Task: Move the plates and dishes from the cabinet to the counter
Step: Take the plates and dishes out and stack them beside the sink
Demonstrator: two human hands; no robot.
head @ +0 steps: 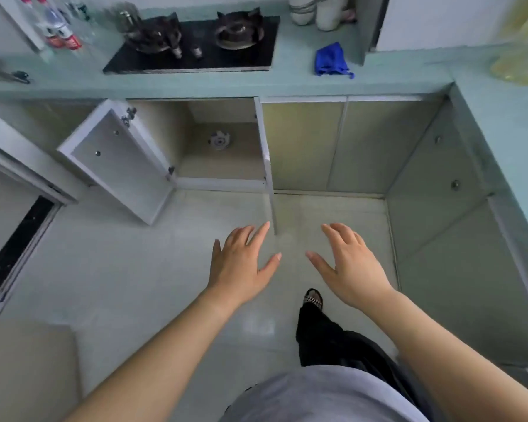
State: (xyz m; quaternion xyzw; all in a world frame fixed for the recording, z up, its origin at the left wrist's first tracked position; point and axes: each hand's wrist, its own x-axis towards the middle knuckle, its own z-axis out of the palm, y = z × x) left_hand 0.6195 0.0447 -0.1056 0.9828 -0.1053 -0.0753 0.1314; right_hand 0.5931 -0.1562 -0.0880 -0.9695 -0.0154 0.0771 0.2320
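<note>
The cabinet (223,166) under the stove stands with both doors swung open; its inside shows only a small round fitting (219,139) on the back wall. Bowls and dishes (302,9) are stacked at the far back of the pale green counter (287,82), next to a white container (328,13). My left hand (241,263) and my right hand (348,263) hover over the floor in front of the cabinet, fingers spread, holding nothing.
A black gas stove (195,44) sits on the counter, with a blue cloth (331,60) to its right and bottles (55,25) at the left. The open left door (119,159) and the thin edge of the right door (269,178) jut out over the floor. The counter wraps around on the right.
</note>
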